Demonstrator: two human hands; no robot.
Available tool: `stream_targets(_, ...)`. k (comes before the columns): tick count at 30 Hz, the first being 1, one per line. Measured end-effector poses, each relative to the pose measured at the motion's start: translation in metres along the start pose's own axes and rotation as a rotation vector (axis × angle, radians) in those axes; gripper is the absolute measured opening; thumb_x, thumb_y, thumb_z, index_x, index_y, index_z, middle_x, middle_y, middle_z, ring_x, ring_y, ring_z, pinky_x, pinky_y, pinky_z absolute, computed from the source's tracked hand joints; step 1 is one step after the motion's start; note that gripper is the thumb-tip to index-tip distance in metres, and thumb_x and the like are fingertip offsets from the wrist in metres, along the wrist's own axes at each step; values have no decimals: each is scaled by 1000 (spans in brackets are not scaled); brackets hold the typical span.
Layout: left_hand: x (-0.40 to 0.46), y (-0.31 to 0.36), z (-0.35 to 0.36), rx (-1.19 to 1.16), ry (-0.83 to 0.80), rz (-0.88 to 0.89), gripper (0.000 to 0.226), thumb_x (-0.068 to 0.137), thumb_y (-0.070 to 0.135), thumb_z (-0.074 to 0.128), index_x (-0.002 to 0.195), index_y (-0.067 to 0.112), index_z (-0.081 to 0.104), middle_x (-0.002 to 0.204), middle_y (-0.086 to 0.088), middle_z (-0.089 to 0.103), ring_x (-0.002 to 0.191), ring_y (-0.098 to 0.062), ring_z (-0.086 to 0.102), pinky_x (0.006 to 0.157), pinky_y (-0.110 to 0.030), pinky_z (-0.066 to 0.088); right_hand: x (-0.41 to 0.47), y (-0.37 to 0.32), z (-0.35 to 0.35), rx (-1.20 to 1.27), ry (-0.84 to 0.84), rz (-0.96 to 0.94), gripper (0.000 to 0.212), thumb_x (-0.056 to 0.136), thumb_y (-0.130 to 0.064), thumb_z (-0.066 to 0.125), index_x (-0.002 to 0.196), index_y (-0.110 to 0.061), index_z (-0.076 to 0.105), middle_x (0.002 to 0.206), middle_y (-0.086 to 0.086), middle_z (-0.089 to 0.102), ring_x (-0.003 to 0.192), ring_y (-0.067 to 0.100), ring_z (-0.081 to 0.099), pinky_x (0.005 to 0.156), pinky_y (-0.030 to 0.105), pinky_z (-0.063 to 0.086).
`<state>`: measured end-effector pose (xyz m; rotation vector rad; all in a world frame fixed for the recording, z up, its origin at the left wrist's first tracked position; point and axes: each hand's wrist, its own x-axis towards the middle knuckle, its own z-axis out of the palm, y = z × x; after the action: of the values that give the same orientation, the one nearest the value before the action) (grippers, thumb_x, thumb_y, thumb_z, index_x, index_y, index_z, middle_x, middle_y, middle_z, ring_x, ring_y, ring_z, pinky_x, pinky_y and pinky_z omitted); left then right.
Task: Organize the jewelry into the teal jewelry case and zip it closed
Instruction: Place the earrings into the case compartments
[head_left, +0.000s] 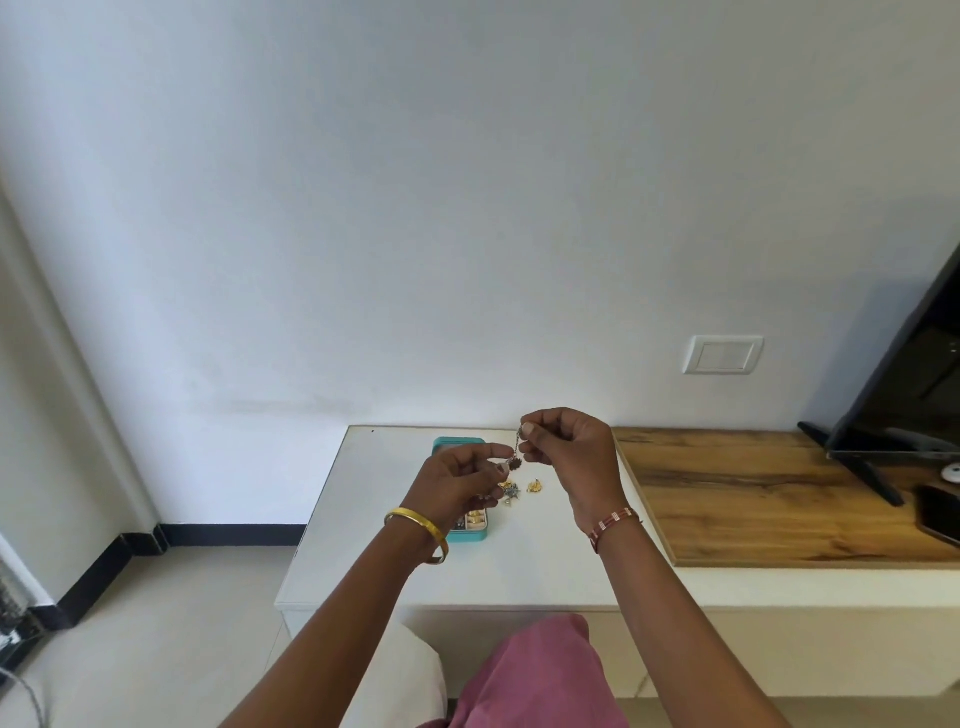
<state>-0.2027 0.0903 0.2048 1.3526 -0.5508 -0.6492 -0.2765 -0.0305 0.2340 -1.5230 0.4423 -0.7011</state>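
A small dangling earring (517, 453) with a short chain and a dark pendant hangs between my hands above the white table (363, 551). My right hand (569, 449) pinches the top of its chain. My left hand (460, 478) pinches its lower end near the pendant. The open teal jewelry case (457, 444) lies on the table behind and under my left hand, which hides most of it; gold pieces show in its near compartment (475, 518). Loose jewelry lies on the table beside the case: a silver star piece (510, 492) and a gold piece (535, 486).
A wooden-topped cabinet (753, 493) adjoins the table on the right, carrying a black TV (914, 384), a dark phone (937, 512) and a small white object (953, 474). A wall switch plate (723, 355) is behind. My pink-clad knee (530, 670) is below the table edge.
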Motion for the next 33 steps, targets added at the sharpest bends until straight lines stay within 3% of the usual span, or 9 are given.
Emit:
stream_targets(7, 4, -1, -1, 26, 23, 10, 19, 87, 2, 53, 89, 15, 67, 78, -11, 61, 50, -8, 55, 60, -20, 53, -5, -5, 1, 83, -14, 43, 12, 82, 5, 60, 78, -5, 65, 67, 11, 64, 54, 14, 61, 60, 22, 54)
stream_targets(10, 6, -2, 0, 87, 36, 28, 11, 85, 12, 59, 83, 18, 68, 82, -15, 62, 62, -17, 56, 61, -20, 55, -6, -9, 2, 70, -44, 52, 12, 82, 5, 59, 78, -4, 65, 67, 11, 65, 55, 15, 64, 66, 27, 57)
stream_targets(14, 7, -2, 3, 90, 50, 3, 14, 85, 12, 60, 73, 16, 68, 65, -4, 62, 54, -14, 55, 62, -22, 53, -7, -8, 3, -70, -21, 18, 14, 81, 4, 62, 74, -8, 66, 66, 7, 64, 49, 7, 62, 55, 19, 54)
stream_targets(18, 5, -3, 5, -301, 77, -109, 16, 88, 9, 53, 78, 8, 65, 58, -3, 63, 56, -13, 64, 56, -23, 55, -10, 4, 1, -241, 51, 13, 7, 81, -4, 65, 86, -6, 68, 69, 3, 63, 51, 10, 62, 61, 27, 56)
stream_targets(21, 3, -7, 0, -580, 77, -150, 14, 89, 10, 50, 84, 5, 62, 61, -4, 67, 61, -14, 68, 54, -25, 56, -18, 9, 3, -279, -9, 24, 8, 80, -9, 66, 88, -10, 69, 71, 2, 65, 59, 18, 62, 66, 33, 56)
stream_targets(23, 0, -13, 0, -651, 74, -161, 12, 89, 9, 50, 88, 4, 61, 70, -7, 69, 64, -15, 69, 54, -26, 56, -23, 10, 9, -298, -61, -7, 8, 80, -11, 67, 87, -14, 70, 73, 1, 66, 61, 17, 61, 63, 28, 55)
stream_targets(26, -1, -21, -1, -688, 70, -170, 15, 85, 10, 55, 97, 5, 61, 92, -14, 65, 73, -18, 68, 60, -28, 58, -24, 17, 19, -404, -70, -89, 11, 79, -13, 68, 90, -16, 71, 77, 0, 66, 57, 5, 54, 51, 7, 40)
stream_targets(30, 2, -27, -3, -648, 86, -167, 11, 87, 12, 52, 93, 8, 61, 102, -14, 62, 89, -22, 63, 71, -30, 57, -21, 24, 27, -486, -27, -164, 10, 80, -12, 67, 89, -14, 72, 80, 2, 67, 59, 3, 52, 53, 6, 39)
stream_targets(33, 4, -29, -5, -615, 123, -185, 9, 87, 13, 54, 90, 9, 62, 94, -11, 67, 85, -20, 65, 76, -32, 56, -17, 26, 26, -497, -7, -192, 5, 79, -14, 69, 82, -11, 70, 76, 0, 67, 62, 3, 55, 55, 4, 40)
